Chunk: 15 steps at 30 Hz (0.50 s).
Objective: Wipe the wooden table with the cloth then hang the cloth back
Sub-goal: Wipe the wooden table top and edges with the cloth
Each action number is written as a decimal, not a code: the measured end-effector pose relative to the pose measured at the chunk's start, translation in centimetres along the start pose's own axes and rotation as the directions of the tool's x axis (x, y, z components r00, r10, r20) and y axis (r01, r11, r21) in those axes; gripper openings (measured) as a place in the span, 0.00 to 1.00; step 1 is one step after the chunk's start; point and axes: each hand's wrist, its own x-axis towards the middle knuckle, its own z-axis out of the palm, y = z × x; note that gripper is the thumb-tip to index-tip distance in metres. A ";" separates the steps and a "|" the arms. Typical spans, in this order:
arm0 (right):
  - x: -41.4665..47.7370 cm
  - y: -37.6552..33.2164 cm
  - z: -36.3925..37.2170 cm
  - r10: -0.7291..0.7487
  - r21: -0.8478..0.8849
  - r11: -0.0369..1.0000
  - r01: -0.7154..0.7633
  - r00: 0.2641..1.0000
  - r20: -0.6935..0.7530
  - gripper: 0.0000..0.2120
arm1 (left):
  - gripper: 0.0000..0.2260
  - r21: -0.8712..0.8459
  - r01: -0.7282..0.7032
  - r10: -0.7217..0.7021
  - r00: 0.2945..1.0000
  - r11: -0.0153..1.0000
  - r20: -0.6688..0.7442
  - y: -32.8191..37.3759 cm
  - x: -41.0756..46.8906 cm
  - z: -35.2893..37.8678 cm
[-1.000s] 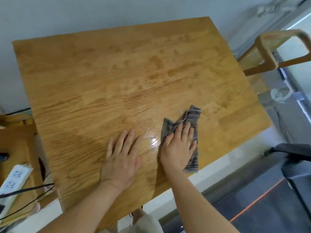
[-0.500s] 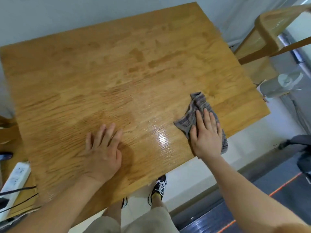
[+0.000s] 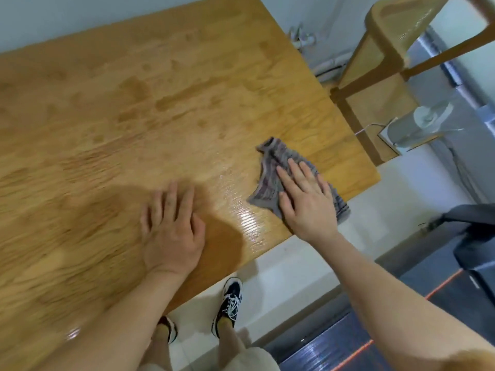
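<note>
The wooden table (image 3: 166, 108) fills most of the view, with damp patches and a wet shine near its front edge. A crumpled grey striped cloth (image 3: 270, 170) lies near the table's front right corner, partly hanging over the edge. My right hand (image 3: 305, 202) presses flat on the cloth with straight fingers. My left hand (image 3: 171, 226) rests flat on the bare wood to the left of the cloth, fingers spread.
A wooden chair (image 3: 385, 62) stands just past the table's right edge. A grey fan-like device (image 3: 423, 124) sits on the floor beside it. A dark office chair (image 3: 474, 236) is at the far right. My feet (image 3: 230, 303) stand below the front edge.
My right hand has slid the cloth to the right along the front edge, toward the corner. My left hand stays flat on the table. The camera has shifted right.
</note>
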 end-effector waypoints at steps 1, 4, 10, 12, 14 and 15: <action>1.3 2.5 -0.7 0.098 0.004 0.995 -0.098 0.995 -0.018 0.25 | 0.25 0.012 0.012 -0.012 1.000 1.000 -0.006 0.1 0.0 0.0; 5.6 7.7 -2.2 0.355 0.018 0.935 -0.355 0.934 -0.042 0.25 | 0.25 0.028 0.018 -0.017 0.999 0.999 -0.039 0.5 0.5 0.0; 6.1 -2.5 0.1 0.500 0.116 0.863 -0.491 0.863 -0.067 0.26 | 0.24 0.020 0.032 -0.030 0.995 0.999 -0.096 0.9 0.5 0.2; 4.1 -9.1 1.5 0.259 0.122 0.959 -0.254 0.965 -0.029 0.26 | 0.24 0.006 0.037 -0.036 0.993 0.999 -0.113 0.7 0.6 0.2; 2.1 -13.4 2.3 0.072 0.116 0.991 -0.069 0.997 -0.025 0.25 | 0.24 -0.002 0.038 -0.038 0.993 0.999 -0.116 0.5 0.6 0.2; 1.3 -14.1 2.4 0.008 0.116 0.993 -0.005 1.000 -0.023 0.24 | 0.23 -0.002 0.036 -0.036 0.993 0.999 -0.116 0.5 0.5 0.2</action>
